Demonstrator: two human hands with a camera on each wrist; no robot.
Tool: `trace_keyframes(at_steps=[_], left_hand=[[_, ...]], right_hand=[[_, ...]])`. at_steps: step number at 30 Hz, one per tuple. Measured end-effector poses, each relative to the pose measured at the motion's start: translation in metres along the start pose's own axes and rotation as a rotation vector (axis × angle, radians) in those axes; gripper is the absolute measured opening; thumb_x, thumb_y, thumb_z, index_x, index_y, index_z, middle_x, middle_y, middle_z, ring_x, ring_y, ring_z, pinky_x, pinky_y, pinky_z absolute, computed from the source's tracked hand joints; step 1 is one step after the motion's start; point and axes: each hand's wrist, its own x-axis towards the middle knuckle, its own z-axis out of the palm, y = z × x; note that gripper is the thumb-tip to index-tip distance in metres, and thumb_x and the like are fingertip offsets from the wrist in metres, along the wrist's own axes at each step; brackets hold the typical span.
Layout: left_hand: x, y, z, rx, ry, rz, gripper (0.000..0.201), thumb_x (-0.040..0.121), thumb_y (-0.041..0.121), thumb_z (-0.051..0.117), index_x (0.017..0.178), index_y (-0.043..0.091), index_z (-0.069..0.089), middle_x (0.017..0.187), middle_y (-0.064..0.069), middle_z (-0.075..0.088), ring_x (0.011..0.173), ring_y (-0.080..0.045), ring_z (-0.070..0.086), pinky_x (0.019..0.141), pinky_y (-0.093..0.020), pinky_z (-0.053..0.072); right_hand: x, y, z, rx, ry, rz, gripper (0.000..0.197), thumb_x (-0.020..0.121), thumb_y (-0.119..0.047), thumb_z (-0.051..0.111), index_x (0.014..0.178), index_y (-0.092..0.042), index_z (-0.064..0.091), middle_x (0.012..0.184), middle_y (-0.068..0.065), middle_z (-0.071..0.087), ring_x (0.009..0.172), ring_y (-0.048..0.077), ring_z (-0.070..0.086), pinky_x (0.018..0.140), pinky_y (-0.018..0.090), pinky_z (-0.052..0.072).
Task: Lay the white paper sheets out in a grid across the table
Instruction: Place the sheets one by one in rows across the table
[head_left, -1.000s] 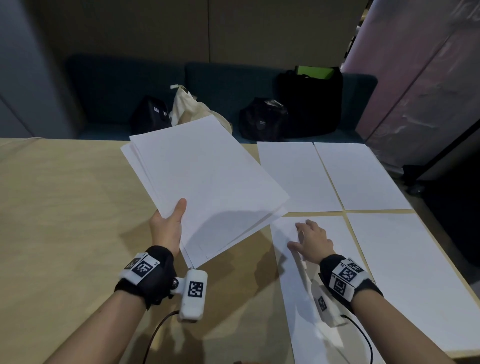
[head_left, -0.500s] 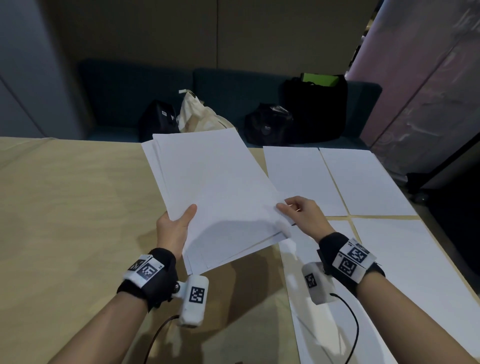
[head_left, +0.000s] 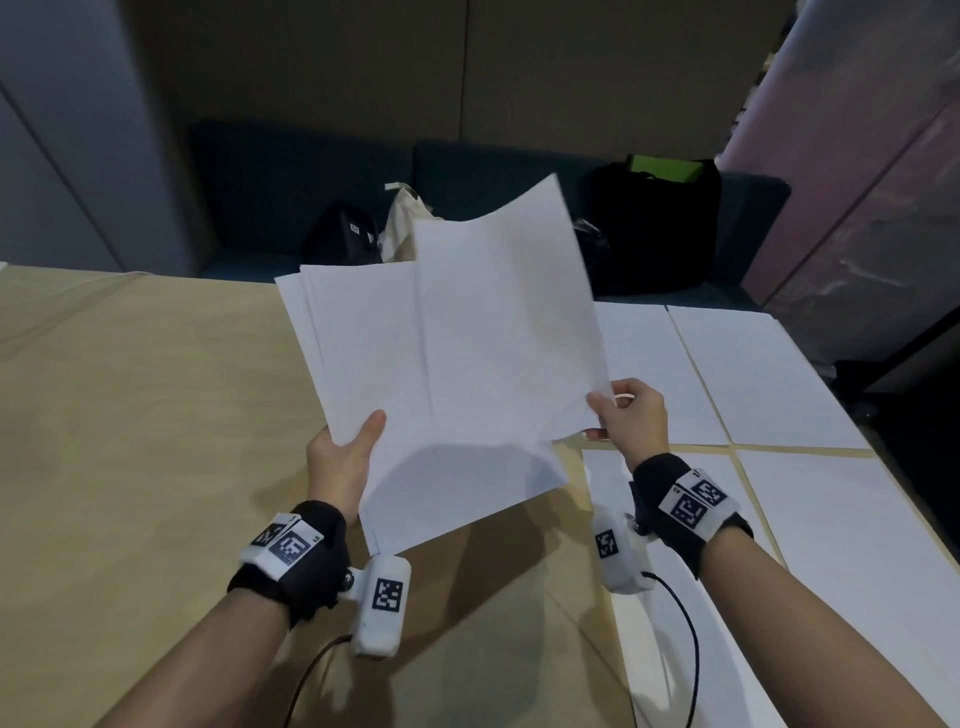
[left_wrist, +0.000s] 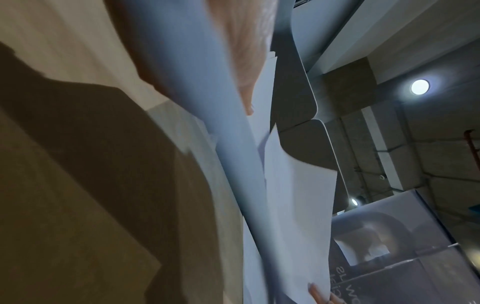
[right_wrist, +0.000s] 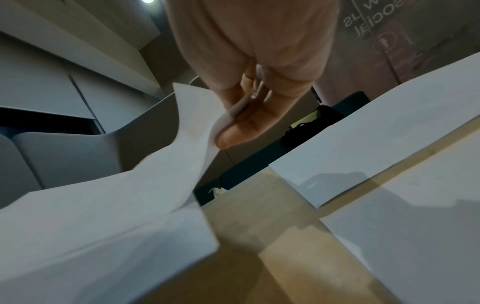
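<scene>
Step in hand: peeling top sheet (head_left: 498, 312) off stack (head_left: 363, 353). Left hand (head_left: 337, 462) gripped stack above tabletop (head_left: 130, 415) mid; right hand (head_left: 631, 415) pinched sheet's edge. Four laid sheets (head_left: 753, 369) occupied right side. Next: free sheet fully, lay beside them, approx. equal gap.

Four sheets (head_left: 769, 374) lie on the tabletop (head_left: 130, 415); one stack (head_left: 363, 353), one lifted sheet (head_left: 509, 322), three bags (head_left: 654, 223).
</scene>
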Motion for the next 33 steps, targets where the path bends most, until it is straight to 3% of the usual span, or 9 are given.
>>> trace_keyframes(at_steps=[5,14,15,17,19,20,24,28,33], left_hand=[[0.013,0.007,-0.031,0.007,0.102,0.028,0.033,0.088,0.018,0.063,0.117,0.003,0.059,0.108,-0.005,0.062,0.099,-0.021,0.058,0.085,-0.027,0.041],[0.039,0.017,-0.092,0.025,0.244,0.036,0.034,0.087,0.028,0.063,0.115,0.009,0.057,0.106,-0.004,0.059,0.098,-0.02,0.055,0.086,-0.027,0.038],[0.041,0.017,-0.096,0.029,0.246,0.031,0.034,0.087,0.028,0.063,0.114,0.009,0.057,0.104,-0.003,0.06,0.098,-0.02,0.055,0.086,-0.027,0.038],[0.045,0.017,-0.1,0.037,0.242,0.022,0.031,0.087,0.027,0.063,0.111,0.009,0.057,0.099,-0.002,0.061,0.097,-0.021,0.055,0.085,-0.026,0.037],[0.047,0.015,-0.101,0.037,0.227,0.013,0.028,0.087,0.024,0.063,0.11,0.009,0.058,0.099,-0.003,0.062,0.096,-0.02,0.056,0.084,-0.025,0.037],[0.048,0.014,-0.1,0.032,0.218,0.009,0.03,0.087,0.022,0.064,0.113,0.007,0.06,0.103,-0.004,0.062,0.096,-0.02,0.056,0.085,-0.025,0.038],[0.052,0.007,-0.099,0.055,0.185,-0.007,0.035,0.087,0.019,0.064,0.116,0.0,0.061,0.106,-0.005,0.062,0.098,-0.02,0.057,0.087,-0.027,0.04],[0.055,0.006,-0.093,0.054,0.152,-0.025,0.034,0.088,0.017,0.062,0.117,-0.001,0.06,0.109,-0.007,0.061,0.098,-0.02,0.056,0.086,-0.027,0.039],[0.056,0.006,-0.086,0.068,0.109,-0.042,0.036,0.089,0.018,0.061,0.118,-0.004,0.059,0.118,-0.015,0.063,0.097,-0.021,0.057,0.084,-0.027,0.04]], right_hand=[[0.022,0.0,0.028,-0.075,0.04,0.043,0.022,0.088,-0.004,0.058,0.109,0.004,0.056,0.099,0.018,0.061,0.06,0.028,0.059,0.035,0.015,0.05],[0.049,0.009,0.069,-0.321,0.009,0.113,0.031,0.086,-0.004,0.058,0.116,0.005,0.057,0.114,0.024,0.064,0.059,0.029,0.06,0.032,0.019,0.048],[0.05,0.011,0.072,-0.336,0.013,0.125,0.032,0.087,-0.005,0.057,0.117,0.005,0.057,0.114,0.023,0.064,0.055,0.027,0.058,0.036,0.023,0.049],[0.049,0.014,0.077,-0.369,0.017,0.146,0.035,0.087,-0.005,0.058,0.12,0.004,0.054,0.114,0.024,0.063,0.059,0.029,0.06,0.058,0.034,0.055],[0.047,0.017,0.08,-0.403,0.03,0.16,0.037,0.086,-0.006,0.059,0.121,0.004,0.053,0.116,0.026,0.062,0.081,0.037,0.067,0.079,0.044,0.057],[0.046,0.018,0.08,-0.422,0.038,0.164,0.038,0.086,-0.007,0.06,0.122,0.004,0.052,0.118,0.027,0.061,0.091,0.039,0.067,0.083,0.046,0.056],[0.036,0.014,0.079,-0.545,0.034,0.174,0.04,0.089,-0.012,0.06,0.122,0.005,0.045,0.125,0.027,0.053,0.109,0.042,0.057,0.086,0.042,0.049],[0.02,0.01,0.086,-0.854,0.039,-0.015,0.042,0.089,-0.011,0.056,0.127,0.001,0.042,0.13,0.022,0.04,0.121,0.039,0.04,0.097,0.046,0.039],[-0.008,0.004,0.114,-1.031,-0.3,-0.276,0.037,0.095,-0.02,0.043,0.131,-0.02,0.05,0.139,0.009,0.04,0.127,0.03,0.038,0.104,0.042,0.031]])
